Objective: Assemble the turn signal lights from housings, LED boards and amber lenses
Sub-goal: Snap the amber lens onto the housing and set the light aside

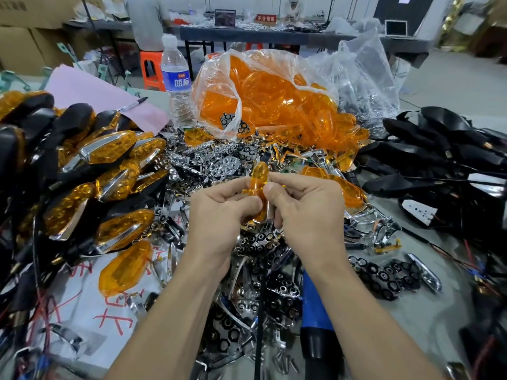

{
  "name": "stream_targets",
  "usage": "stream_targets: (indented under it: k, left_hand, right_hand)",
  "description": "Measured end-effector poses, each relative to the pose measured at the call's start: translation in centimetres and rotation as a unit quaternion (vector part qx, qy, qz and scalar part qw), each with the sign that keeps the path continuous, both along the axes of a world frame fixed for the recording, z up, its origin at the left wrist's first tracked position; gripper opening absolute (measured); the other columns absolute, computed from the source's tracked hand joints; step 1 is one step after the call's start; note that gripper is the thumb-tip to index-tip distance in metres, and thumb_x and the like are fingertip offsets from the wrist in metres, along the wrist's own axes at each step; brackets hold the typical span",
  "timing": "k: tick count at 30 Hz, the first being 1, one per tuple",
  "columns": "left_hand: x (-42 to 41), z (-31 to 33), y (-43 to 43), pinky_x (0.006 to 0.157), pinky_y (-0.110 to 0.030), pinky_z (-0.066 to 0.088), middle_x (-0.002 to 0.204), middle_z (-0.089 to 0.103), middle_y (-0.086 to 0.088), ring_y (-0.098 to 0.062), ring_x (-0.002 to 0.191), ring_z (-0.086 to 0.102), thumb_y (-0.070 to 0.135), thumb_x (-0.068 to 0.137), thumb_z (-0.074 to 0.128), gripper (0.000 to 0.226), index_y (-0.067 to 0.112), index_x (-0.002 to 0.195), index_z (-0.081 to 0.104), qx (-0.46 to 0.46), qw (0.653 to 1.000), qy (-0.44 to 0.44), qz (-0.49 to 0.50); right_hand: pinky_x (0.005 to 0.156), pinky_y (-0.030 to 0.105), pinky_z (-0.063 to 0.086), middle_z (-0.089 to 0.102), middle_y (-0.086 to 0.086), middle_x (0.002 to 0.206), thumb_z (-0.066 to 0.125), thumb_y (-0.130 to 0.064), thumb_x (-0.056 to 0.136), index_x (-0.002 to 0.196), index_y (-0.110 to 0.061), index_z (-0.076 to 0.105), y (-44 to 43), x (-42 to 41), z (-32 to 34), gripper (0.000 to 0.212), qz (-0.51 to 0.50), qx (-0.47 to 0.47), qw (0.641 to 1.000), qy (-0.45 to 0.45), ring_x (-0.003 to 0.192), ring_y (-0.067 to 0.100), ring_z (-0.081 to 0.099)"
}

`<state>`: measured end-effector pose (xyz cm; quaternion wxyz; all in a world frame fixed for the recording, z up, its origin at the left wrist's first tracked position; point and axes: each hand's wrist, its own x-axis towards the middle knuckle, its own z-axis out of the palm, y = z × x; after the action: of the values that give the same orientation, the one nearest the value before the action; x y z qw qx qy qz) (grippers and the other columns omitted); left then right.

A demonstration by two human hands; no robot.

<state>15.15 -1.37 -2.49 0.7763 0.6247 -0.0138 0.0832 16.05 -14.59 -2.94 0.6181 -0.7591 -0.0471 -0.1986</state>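
dozens of finished black-and-amber turn signal lights (pixel 82 165) heap at left; the clear plastic bag of amber lenses (pixel 269 105) and black plastic housings (pixel 439 149) tell me plenty remains. my left hand (pixel 219 212) and right hand (pixel 304 209) pinch one translucent amber lens (pixel 259 174) mid-tabletop, fingers curled.

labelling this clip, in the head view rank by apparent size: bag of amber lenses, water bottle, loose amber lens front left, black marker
1. bag of amber lenses
2. water bottle and loose amber lens: look alike; the lens lies nearer the camera, so unranked
3. black marker
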Motion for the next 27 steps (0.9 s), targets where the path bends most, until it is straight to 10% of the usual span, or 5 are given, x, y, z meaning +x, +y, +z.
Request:
stream_targets:
  k: [8,14,22,27]
  left_hand:
    - [0.6,-0.7,0.7,0.063,-0.028,0.059,0.082,0.075,-0.007,-0.017,0.065,0.070,0.001,0.071,0.066,0.026,0.011,0.090,0.081,-0.114,0.987,0.082,-0.073]
    - [0.3,-1.3,-0.1,0.075,-0.030,0.057,0.100,0.071,-0.013,-0.021,0.085,0.068,0.005,0.069,0.074,0.054,0.004,0.122,0.065,-0.087,0.989,0.047,-0.113]
    - [0.4,-1.7,-0.7,0.068,-0.030,0.058,0.093,0.071,-0.018,-0.030,0.083,0.064,-0.005,0.059,0.078,0.054,0.009,0.109,0.067,-0.036,0.997,0.023,-0.062]
    - [0.5,-1.7,-0.8,0.061,-0.026,0.056,0.081,0.074,-0.010,-0.021,0.072,0.069,-0.008,0.056,0.077,0.050,0.009,0.102,0.069,-0.055,0.997,0.025,-0.050]
  right_hand:
    - [0.046,0.023,0.042,0.065,-0.009,0.054,0.084,-0.061,0.074,0.072,-0.027,0.079,-0.7,-0.1,0.5,0.034,-0.048,-0.091,0.994,0.042,0.046,0.005,0.054]
    - [0.054,0.037,0.054,0.073,-0.004,0.066,0.074,-0.033,0.094,0.080,-0.020,0.077,-0.3,0.0,0.9,0.020,0.054,-0.048,0.996,0.058,0.056,0.015,0.065]
    - [0.061,0.048,0.060,0.076,0.003,0.070,0.077,-0.026,0.092,0.073,-0.019,0.074,-0.3,0.4,0.4,0.021,0.050,-0.006,0.995,0.090,0.065,0.027,0.071]
    - [0.049,0.029,0.049,0.073,-0.005,0.064,0.077,-0.029,0.093,0.072,-0.020,0.073,-0.2,0.2,0.2,0.023,0.050,-0.019,0.994,0.097,0.053,0.007,0.059]
